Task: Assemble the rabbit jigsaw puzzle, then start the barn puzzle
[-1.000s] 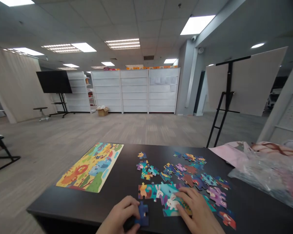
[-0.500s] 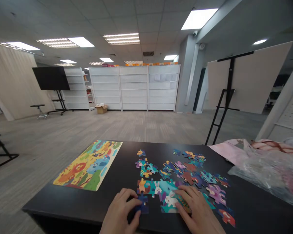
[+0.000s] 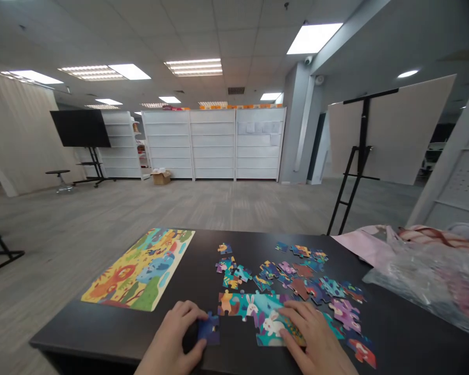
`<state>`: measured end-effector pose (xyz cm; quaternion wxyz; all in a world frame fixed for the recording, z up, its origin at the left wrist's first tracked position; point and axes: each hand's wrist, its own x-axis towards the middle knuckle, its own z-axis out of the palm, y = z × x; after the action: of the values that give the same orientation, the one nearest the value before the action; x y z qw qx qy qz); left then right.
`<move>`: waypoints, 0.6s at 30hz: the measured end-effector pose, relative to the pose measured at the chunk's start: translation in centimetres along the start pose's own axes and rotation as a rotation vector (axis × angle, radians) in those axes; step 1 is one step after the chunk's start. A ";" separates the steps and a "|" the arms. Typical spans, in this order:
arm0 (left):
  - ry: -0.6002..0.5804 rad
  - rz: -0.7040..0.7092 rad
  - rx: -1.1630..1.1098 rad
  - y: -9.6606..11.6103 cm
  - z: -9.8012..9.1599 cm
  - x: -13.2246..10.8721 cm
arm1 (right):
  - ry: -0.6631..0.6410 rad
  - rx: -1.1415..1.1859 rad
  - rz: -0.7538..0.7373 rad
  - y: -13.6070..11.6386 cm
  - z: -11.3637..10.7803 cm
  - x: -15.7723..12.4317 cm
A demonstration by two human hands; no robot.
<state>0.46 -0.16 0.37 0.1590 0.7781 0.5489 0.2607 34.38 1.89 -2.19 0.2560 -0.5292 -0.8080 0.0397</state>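
Pinching a blue puzzle piece (image 3: 209,329) against the black table (image 3: 82,328), the left hand (image 3: 172,333) sits curled, its fingers closed around the piece's near side. That piece lies flat at 9 o'clock from the joined section (image 3: 250,307), just beside its left end with a narrow strip of table between them. The right hand (image 3: 310,336) lies open, fingers spread across the section's right end and over a spotted piece (image 3: 294,332) that sits against the white rabbit picture.

Each piece looks like thin, stiff, light card: easy to slide, likely to bend at its tabs if forced, and best taken by the edges or lifted with a fingertip under one side. The joined section will shift as a loose sheet unless pressed flat, as the right hand is placed to do.

Loose pieces (image 3: 297,276) spread from 12 to 2 o'clock of the section, though many of their pictures are too small to make out. A printed picture mat (image 3: 136,271) lies flat at 10 o'clock on the table. A clear plastic bag (image 3: 426,281) and pink cloth (image 3: 363,245) lie at 2 o'clock, by the table's far right corner.
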 end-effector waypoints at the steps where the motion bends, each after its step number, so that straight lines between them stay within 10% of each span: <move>1: 0.004 0.001 0.004 -0.4 -0.2 -0.1 | -0.003 0.000 0.001 0.0 0.0 0.0; 18: 0.004 0.007 0.087 -1.2 -0.2 -0.5 | -0.008 -0.024 -0.009 -0.4 -0.2 -0.2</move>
<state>-0.72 -0.17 -0.22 0.1231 0.7856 0.5574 0.2388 34.24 1.53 -1.94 0.2464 -0.5285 -0.8118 0.0310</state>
